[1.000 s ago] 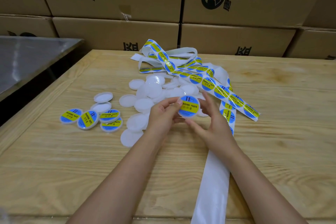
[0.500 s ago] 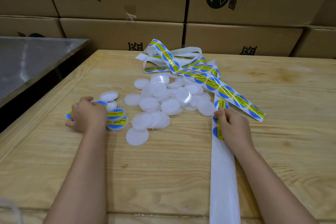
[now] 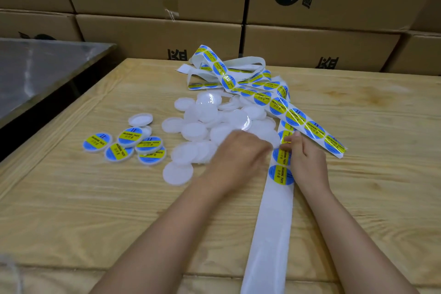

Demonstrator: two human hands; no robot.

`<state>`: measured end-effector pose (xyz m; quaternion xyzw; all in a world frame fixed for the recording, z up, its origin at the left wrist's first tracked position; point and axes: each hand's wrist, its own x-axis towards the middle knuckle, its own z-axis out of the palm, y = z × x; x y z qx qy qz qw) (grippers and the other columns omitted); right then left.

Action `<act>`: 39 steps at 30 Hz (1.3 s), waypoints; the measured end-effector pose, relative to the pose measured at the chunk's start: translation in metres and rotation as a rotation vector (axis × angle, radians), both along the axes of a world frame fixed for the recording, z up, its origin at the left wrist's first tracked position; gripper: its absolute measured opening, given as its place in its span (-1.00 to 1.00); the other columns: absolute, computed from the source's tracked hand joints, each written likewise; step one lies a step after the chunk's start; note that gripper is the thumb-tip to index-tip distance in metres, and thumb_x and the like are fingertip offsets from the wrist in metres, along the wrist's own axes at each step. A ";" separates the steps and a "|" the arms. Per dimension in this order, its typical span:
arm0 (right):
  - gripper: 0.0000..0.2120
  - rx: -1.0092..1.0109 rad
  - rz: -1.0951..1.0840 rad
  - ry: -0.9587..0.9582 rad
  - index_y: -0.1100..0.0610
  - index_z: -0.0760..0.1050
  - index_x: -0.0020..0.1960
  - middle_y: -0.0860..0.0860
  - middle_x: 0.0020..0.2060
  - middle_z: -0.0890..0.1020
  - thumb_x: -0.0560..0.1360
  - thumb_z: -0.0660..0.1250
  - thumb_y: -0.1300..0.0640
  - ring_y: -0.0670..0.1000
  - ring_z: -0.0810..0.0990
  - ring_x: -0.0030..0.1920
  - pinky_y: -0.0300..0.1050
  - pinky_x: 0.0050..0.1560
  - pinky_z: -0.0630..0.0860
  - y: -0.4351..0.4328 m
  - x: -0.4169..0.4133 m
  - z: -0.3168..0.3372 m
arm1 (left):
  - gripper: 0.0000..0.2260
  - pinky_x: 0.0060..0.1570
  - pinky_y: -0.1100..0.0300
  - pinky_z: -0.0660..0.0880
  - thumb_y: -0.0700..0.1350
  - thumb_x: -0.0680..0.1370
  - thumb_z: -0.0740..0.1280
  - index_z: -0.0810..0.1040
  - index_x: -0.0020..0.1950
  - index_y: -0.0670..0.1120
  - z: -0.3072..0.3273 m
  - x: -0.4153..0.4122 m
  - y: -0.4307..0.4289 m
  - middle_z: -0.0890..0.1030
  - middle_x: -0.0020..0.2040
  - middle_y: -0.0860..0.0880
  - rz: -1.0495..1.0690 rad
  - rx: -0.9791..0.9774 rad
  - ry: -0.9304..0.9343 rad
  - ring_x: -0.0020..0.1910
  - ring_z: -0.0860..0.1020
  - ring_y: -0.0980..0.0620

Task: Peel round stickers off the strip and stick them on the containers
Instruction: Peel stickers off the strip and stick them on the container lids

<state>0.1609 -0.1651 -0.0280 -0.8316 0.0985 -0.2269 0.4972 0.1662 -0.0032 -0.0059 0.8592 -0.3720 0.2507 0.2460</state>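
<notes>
A white backing strip (image 3: 267, 234) runs up the wooden table to a tangled heap (image 3: 229, 79) of round blue-and-yellow stickers. My right hand (image 3: 306, 162) lies on the strip and pinches the edge of one sticker (image 3: 285, 138) between thumb and fingertip. Two more stickers (image 3: 280, 174) sit on the strip just below it. My left hand (image 3: 238, 153) is blurred, palm down over the right edge of the pile of plain white round containers (image 3: 198, 131), close to the strip; its fingers are hidden. Several labelled containers (image 3: 124, 145) lie in a cluster at the left.
Stacked cardboard boxes (image 3: 155, 31) wall off the back of the table. A grey metal surface (image 3: 35, 74) stands to the left, with a dark gap between it and the table. One plain container (image 3: 177, 173) lies apart at the front of the pile.
My left hand has left the labelled cluster and swung right to the plain pile beside the strip. My right hand stays on the strip, its grip on a sticker's edge.
</notes>
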 end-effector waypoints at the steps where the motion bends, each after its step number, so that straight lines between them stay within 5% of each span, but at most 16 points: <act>1: -0.64 0.040 -0.001 -0.007 0.07 0.56 -0.10 -0.04 -0.24 0.67 0.63 0.04 -0.03 0.03 0.61 -0.08 -0.04 0.00 0.48 0.001 0.000 0.000 | -0.80 0.14 0.04 0.36 -0.16 0.51 0.31 0.60 0.10 -0.16 -0.006 -0.003 -0.010 0.64 0.02 -0.10 -0.034 0.083 0.103 0.07 0.57 -0.09; 4: -0.65 0.091 -0.005 -0.020 -0.07 0.52 -0.19 -0.11 -0.32 0.65 0.63 0.03 -0.07 0.00 0.62 -0.16 -0.06 -0.08 0.47 0.002 0.000 -0.002 | -0.75 0.27 0.16 0.21 -0.07 0.55 0.28 0.52 0.19 -0.12 -0.015 -0.003 -0.024 0.55 0.18 -0.05 -0.070 0.231 0.217 0.26 0.41 0.03; 9: -0.63 0.088 -0.014 -0.039 -0.03 0.52 -0.18 -0.11 -0.27 0.64 0.63 0.02 -0.08 0.02 0.62 -0.12 -0.06 -0.04 0.49 0.004 -0.001 0.001 | -0.81 0.15 0.12 0.33 -0.09 0.55 0.28 0.51 0.07 -0.17 -0.014 -0.003 -0.024 0.56 0.07 -0.08 -0.088 0.186 0.329 0.12 0.44 -0.06; 16: -0.61 0.159 0.013 0.007 -0.05 0.52 -0.26 -0.07 -0.24 0.65 0.61 0.05 -0.10 0.02 0.62 -0.08 0.11 0.09 0.51 0.005 -0.001 0.001 | -0.73 0.03 0.01 0.40 -0.07 0.53 0.31 0.51 0.21 -0.10 -0.011 -0.007 -0.024 0.59 0.08 -0.08 -0.030 0.140 0.382 0.10 0.48 -0.07; 25: -0.61 0.077 0.029 0.027 0.04 0.55 -0.21 -0.07 -0.22 0.66 0.61 0.07 -0.10 0.01 0.61 -0.10 -0.05 -0.02 0.47 0.005 -0.001 0.003 | -0.80 -0.21 0.10 0.34 -0.06 0.51 0.34 0.48 0.07 -0.11 -0.014 -0.011 -0.024 0.57 -0.12 -0.04 0.007 0.040 0.341 -0.07 0.50 -0.09; 28: -0.63 0.098 0.023 0.022 0.02 0.53 -0.25 -0.07 -0.21 0.66 0.60 0.10 -0.10 0.00 0.61 -0.10 -0.03 0.00 0.47 0.004 -0.003 0.004 | -0.87 -0.21 0.17 0.32 -0.11 0.49 0.36 0.52 -0.01 -0.12 -0.014 -0.012 -0.021 0.48 -0.22 0.05 -0.036 -0.067 0.325 -0.14 0.48 -0.03; 33: -0.63 0.088 0.025 0.022 0.06 0.55 -0.21 -0.05 -0.21 0.65 0.58 0.13 -0.12 0.01 0.60 -0.09 -0.04 -0.03 0.45 0.001 -0.004 0.004 | -0.92 0.07 0.14 0.43 -0.23 0.43 0.38 0.58 -0.11 -0.10 -0.011 -0.011 -0.012 0.63 -0.07 0.01 -0.031 -0.333 0.465 0.00 0.54 0.05; 39: -0.65 0.103 0.052 0.021 0.13 0.56 -0.20 0.06 -0.23 0.65 0.57 0.20 -0.10 0.05 0.57 -0.13 -0.09 -0.12 0.41 -0.002 -0.005 0.007 | -0.84 0.00 0.14 0.53 -0.30 0.43 0.41 0.58 -0.22 -0.03 -0.002 -0.007 0.000 0.64 -0.18 0.02 -0.013 -0.740 0.678 -0.10 0.61 0.05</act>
